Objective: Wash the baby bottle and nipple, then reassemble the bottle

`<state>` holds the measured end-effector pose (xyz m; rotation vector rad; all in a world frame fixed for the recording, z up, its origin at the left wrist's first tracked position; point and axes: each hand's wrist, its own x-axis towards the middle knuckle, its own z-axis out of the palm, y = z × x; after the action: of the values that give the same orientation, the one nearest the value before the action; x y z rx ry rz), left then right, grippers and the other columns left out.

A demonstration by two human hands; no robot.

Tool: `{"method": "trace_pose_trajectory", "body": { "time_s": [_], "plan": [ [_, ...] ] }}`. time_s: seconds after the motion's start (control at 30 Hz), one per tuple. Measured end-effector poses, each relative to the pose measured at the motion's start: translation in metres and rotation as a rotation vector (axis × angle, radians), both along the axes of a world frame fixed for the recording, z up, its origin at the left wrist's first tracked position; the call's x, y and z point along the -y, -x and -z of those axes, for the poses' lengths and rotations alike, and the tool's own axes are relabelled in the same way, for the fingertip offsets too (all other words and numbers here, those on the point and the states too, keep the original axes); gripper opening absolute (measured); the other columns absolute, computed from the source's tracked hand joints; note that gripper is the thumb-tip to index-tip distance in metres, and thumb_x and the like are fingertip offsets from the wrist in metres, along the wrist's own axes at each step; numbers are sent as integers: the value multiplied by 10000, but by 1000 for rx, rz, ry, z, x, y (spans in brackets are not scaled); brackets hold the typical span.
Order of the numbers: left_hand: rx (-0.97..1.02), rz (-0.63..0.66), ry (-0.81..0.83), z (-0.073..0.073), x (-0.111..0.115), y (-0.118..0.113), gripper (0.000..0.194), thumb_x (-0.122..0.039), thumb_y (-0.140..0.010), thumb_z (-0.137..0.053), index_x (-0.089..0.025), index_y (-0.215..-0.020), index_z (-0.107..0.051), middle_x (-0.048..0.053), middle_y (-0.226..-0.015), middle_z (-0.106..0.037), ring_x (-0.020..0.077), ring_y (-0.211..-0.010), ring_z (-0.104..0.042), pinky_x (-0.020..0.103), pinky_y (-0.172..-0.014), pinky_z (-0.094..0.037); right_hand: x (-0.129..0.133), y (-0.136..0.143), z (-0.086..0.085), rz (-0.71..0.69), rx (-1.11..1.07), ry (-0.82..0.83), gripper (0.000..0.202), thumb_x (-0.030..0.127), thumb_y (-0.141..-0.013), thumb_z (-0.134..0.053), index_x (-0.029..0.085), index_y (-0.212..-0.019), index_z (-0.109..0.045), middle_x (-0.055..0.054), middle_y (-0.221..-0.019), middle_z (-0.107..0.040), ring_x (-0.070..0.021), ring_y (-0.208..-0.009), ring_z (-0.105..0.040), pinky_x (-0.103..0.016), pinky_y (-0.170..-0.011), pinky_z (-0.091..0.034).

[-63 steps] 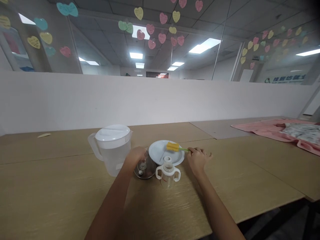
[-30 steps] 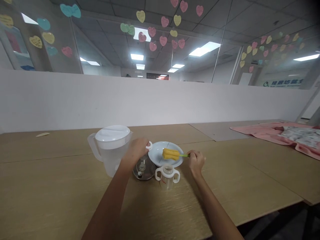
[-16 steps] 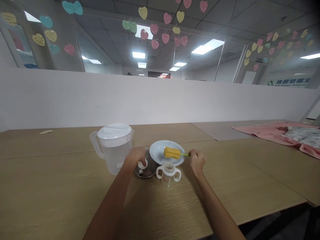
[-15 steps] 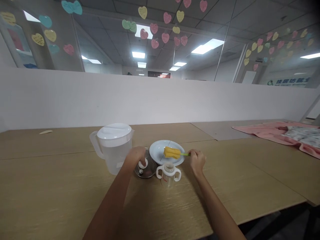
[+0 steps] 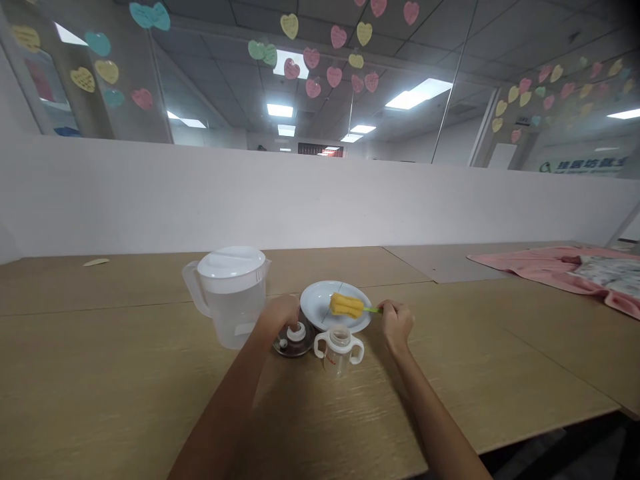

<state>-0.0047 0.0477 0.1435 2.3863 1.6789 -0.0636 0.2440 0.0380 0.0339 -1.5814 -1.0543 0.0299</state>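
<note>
My right hand (image 5: 398,324) is closed round the green handle of a yellow sponge bottle brush (image 5: 347,306). The sponge head is over a white plate (image 5: 311,308). My left hand (image 5: 281,315) reaches over a shiny metal dish (image 5: 306,344), its fingers pinched on the top of a white bottle collar (image 5: 297,333). A small white piece (image 5: 283,343) lies beside the collar in the dish. Near me, in front of the plate, stands a clear baby bottle (image 5: 338,360) with two white handles and an uncovered mouth. My left fingertips are partly hidden behind the hand.
A lidded clear pitcher (image 5: 235,303) stands left of the dish, close to my left forearm. Pink cloth (image 5: 530,262) lies at the far right of the wooden table (image 5: 125,380). A low white partition (image 5: 320,207) runs along the back.
My left fingers have shifted at the white collar, and its side now shows more. The brush stays over the plate in my right hand. The whole view has moved slightly.
</note>
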Motion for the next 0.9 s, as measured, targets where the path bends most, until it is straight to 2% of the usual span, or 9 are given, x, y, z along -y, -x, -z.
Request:
{"method": "trace_pose_trajectory", "body": {
  "time_s": [0.17, 0.23, 0.3, 0.4, 0.47, 0.6, 0.7, 0.8, 0.9],
  "plan": [
    [32, 131, 44, -28, 34, -12, 267, -322, -702, -627, -230, -948, -676, 29, -947, -713, 202, -828, -657, 236, -642, -469, 2, 3, -2, 106, -12, -27, 357, 287, -696, -326, 180, -686, -667, -78, -772, -671, -242, -818, -520, -347, -771, -314],
    [82, 256, 57, -30, 48, -24, 405, -450, -716, -611, -280, -1084, -621, 4, -1070, -681, 200, -923, -637, 232, -676, -468, 2, 3, -4, 142, -41, -59, 362, 285, -708, -327, 184, -768, -669, -84, -867, -672, -252, -882, -508, -362, -806, -304],
    [44, 347, 49, -26, 56, -37, 513, -458, -663, -665, -264, -1132, -593, 31, -1099, -663, 231, -972, -619, 251, -692, -468, 1, 2, -3, 150, -92, -85, 350, 292, -713, -345, 180, -821, -659, -91, -904, -662, -252, -909, -504, -354, -808, -313],
    [-27, 426, 22, -16, 57, -49, 541, -315, -612, -721, -224, -1130, -593, 69, -1106, -648, 255, -993, -604, 265, -713, -461, -4, -2, 1, 142, -166, -122, 330, 304, -723, -374, 178, -878, -636, -89, -927, -646, -236, -909, -510, -326, -791, -336],
    [55, 477, 19, -16, 53, -47, 547, -314, -625, -716, -239, -1149, -576, 53, -1117, -638, 243, -1006, -592, 264, -740, -452, -9, -5, 7, 127, -212, -140, 329, 318, -741, -375, 180, -910, -621, -81, -940, -638, -221, -893, -518, -305, -767, -351],
    [326, 457, -14, -34, 51, -27, 515, -400, -686, -667, -275, -1171, -545, 12, -1159, -602, 208, -1017, -568, 251, -786, -438, -17, -10, 15, 113, -258, -139, 346, 370, -778, -365, 169, -926, -603, -79, -931, -629, -203, -854, -524, -281, -725, -362],
    [403, 421, -15, -43, 53, -19, 523, -414, -678, -671, -276, -1167, -545, 11, -1167, -586, 205, -1020, -560, 249, -786, -438, -18, -10, 15, 82, -285, -117, 337, 392, -772, -378, 169, -892, -600, -70, -902, -625, -201, -838, -521, -278, -715, -359],
    [376, 457, 12, -37, 51, -24, 536, -432, -672, -673, -249, -1161, -552, 25, -1144, -596, 216, -1005, -565, 269, -791, -437, -18, -9, 13, 54, -321, -101, 328, 405, -752, -394, 178, -859, -604, -51, -879, -625, -195, -819, -516, -276, -715, -353],
    [311, 564, 38, -23, 46, -37, 510, -403, -662, -686, -237, -1130, -574, 28, -1130, -610, 230, -1027, -558, 282, -817, -425, -17, -8, 11, 45, -350, -86, 339, 424, -741, -401, 177, -842, -609, -39, -842, -627, -188, -784, -511, -273, -698, -348]
  ]
}}
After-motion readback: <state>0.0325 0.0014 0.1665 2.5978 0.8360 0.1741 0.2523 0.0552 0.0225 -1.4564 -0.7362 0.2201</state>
